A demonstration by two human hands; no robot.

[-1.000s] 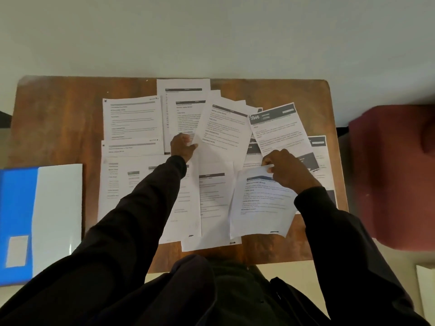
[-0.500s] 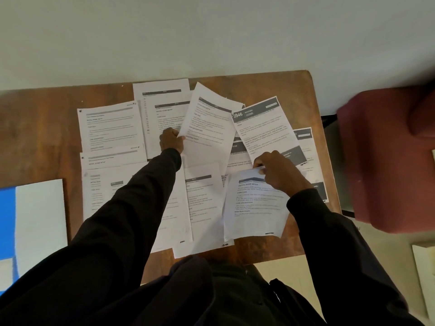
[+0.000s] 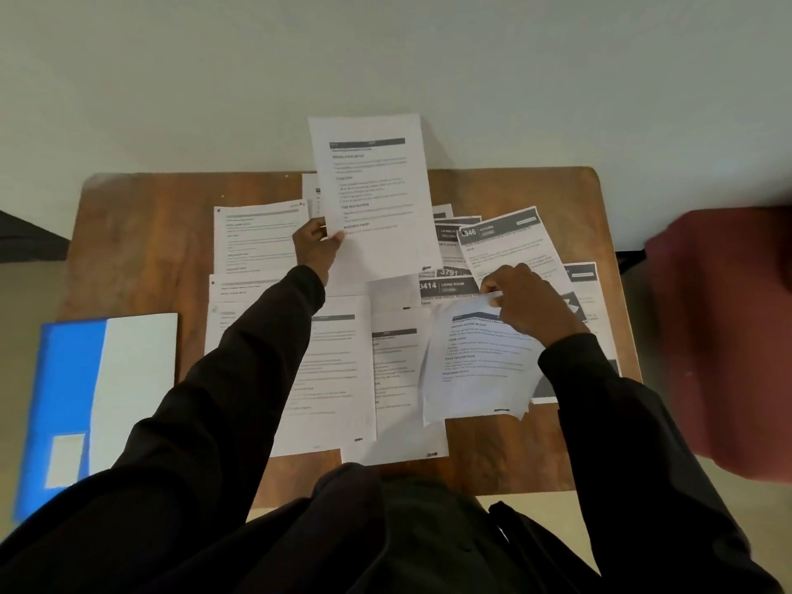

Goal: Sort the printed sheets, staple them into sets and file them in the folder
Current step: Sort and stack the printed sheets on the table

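Several printed sheets (image 3: 343, 379) lie spread and overlapping across a brown wooden table (image 3: 141, 233). My left hand (image 3: 315, 246) pinches the left edge of one printed sheet (image 3: 373, 195) and holds it raised above the pile. My right hand (image 3: 523, 302) grips the top edge of a small stack of sheets (image 3: 475, 362) near the table's right front. Sheets with dark header bars (image 3: 505, 237) lie at the right. A blue folder (image 3: 68, 379) with a white sheet inside lies open at the table's left front corner.
A dark red upholstered seat (image 3: 737, 327) stands right of the table. A pale wall (image 3: 385, 57) rises behind the table's far edge. Bare wood shows along the table's left side and far corners.
My left hand has lifted one sheet up off the pile, higher and more upright than before. My right hand keeps its hold on the small stack. The camera view shifted.
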